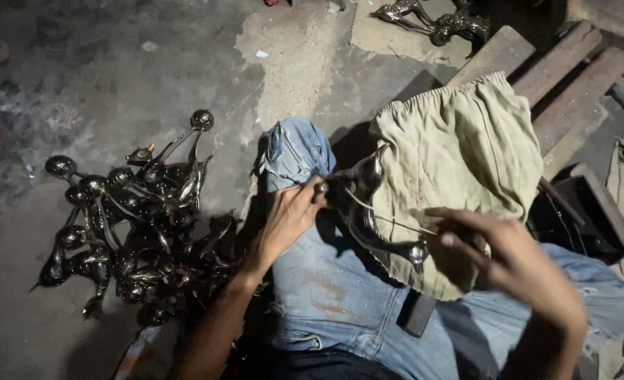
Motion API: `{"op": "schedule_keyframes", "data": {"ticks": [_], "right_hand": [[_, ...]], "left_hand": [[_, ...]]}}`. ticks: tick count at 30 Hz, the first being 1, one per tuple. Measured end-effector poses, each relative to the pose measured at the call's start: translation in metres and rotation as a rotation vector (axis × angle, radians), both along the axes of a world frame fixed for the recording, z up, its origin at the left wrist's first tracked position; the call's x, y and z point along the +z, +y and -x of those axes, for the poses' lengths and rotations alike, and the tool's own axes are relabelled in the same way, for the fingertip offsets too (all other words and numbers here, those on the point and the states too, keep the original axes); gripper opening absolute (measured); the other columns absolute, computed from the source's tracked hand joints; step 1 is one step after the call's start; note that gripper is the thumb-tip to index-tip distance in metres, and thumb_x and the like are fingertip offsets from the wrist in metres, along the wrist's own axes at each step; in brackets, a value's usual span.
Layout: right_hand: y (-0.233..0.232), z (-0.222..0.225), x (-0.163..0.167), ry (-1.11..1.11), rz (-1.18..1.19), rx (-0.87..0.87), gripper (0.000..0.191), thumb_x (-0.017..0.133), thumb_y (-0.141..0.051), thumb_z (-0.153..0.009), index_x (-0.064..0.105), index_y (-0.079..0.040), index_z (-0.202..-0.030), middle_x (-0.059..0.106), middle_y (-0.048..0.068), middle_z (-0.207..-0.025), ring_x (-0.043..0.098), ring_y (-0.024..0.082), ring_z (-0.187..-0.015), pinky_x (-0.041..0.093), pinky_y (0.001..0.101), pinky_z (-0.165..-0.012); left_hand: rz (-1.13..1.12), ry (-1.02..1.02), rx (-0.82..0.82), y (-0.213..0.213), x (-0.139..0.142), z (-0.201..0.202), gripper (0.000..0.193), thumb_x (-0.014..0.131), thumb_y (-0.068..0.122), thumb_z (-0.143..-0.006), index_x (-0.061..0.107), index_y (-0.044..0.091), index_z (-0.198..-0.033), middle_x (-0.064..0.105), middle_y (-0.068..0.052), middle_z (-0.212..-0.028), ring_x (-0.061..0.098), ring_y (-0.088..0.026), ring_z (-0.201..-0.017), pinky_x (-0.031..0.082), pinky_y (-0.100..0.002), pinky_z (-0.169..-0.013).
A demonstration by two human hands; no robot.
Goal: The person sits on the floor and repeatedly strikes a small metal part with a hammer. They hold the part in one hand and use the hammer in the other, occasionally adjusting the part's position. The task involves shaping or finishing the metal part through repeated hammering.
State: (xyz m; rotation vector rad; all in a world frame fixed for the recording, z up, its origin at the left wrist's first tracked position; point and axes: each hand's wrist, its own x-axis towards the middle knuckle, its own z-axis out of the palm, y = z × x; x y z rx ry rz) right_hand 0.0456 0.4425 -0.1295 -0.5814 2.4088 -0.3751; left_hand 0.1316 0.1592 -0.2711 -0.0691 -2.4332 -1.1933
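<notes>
A dark shiny metal figure with a curved neck and a ball end lies across my lap, on a beige cloth draped over my jeans-clad knee. My left hand grips the figure's left end near my knee. My right hand is closed on a thin metal rod whose tip reaches the figure's middle. The right hand is blurred.
A heap of similar dark metal figures with ball ends lies on the concrete floor at left. More metal pieces sit at the top. Wooden planks and a dark box are at right.
</notes>
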Motion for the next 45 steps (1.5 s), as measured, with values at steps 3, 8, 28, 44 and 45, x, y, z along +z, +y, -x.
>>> {"op": "schedule_keyframes", "data": {"ticks": [3, 8, 28, 44, 45], "right_hand": [[0.019, -0.034, -0.021, 0.304, 0.435, -0.025, 0.039, 0.072, -0.013, -0.084, 0.072, -0.01, -0.123, 0.079, 0.008, -0.106, 0.077, 0.017, -0.087, 0.06, 0.0321, -0.077], [0.04, -0.072, -0.06, 0.602, 0.561, -0.249, 0.047, 0.07, 0.008, -0.073, 0.07, -0.004, -0.119, 0.072, 0.01, -0.112, 0.072, 0.022, -0.099, 0.055, 0.0324, -0.086], [0.021, -0.07, -0.049, 0.628, 0.622, -0.182, 0.043, 0.074, 0.001, -0.09, 0.066, -0.01, -0.131, 0.072, 0.01, -0.113, 0.068, 0.023, -0.092, 0.054, 0.0316, -0.082], [-0.076, 0.061, -0.084, 0.452, 0.513, 0.262, 0.034, 0.078, -0.012, -0.078, 0.071, -0.001, -0.109, 0.065, 0.019, -0.078, 0.063, 0.036, -0.066, 0.051, 0.0439, -0.067], [-0.081, 0.062, -0.089, 0.462, 0.506, 0.241, 0.03, 0.078, -0.01, -0.076, 0.071, 0.0, -0.103, 0.066, 0.019, -0.08, 0.064, 0.035, -0.068, 0.052, 0.0427, -0.067]], "left_hand": [[0.11, 0.069, 0.013, 0.001, -0.013, -0.002, 0.027, 0.069, -0.003, -0.086, 0.059, 0.0, -0.112, 0.07, -0.018, -0.087, 0.071, -0.037, -0.076, 0.054, -0.045, -0.064], [0.228, 0.075, 0.031, 0.011, -0.034, 0.001, 0.027, 0.067, -0.005, -0.086, 0.06, -0.001, -0.112, 0.074, -0.016, -0.086, 0.072, -0.033, -0.072, 0.056, -0.044, -0.061], [0.507, 0.107, 0.025, 0.019, -0.019, -0.006, 0.022, 0.06, 0.002, -0.097, 0.053, 0.008, -0.117, 0.059, -0.002, -0.148, 0.069, -0.017, -0.082, 0.052, -0.036, -0.075], [0.21, 0.118, -0.104, 0.005, 0.001, -0.001, 0.02, 0.057, -0.011, -0.09, 0.04, -0.002, -0.091, 0.057, -0.024, -0.146, 0.062, -0.027, -0.049, 0.051, -0.038, -0.044], [0.216, 0.127, -0.101, 0.005, 0.002, -0.001, 0.02, 0.057, -0.011, -0.089, 0.04, -0.001, -0.092, 0.057, -0.023, -0.147, 0.064, -0.028, -0.052, 0.052, -0.038, -0.046]]}}
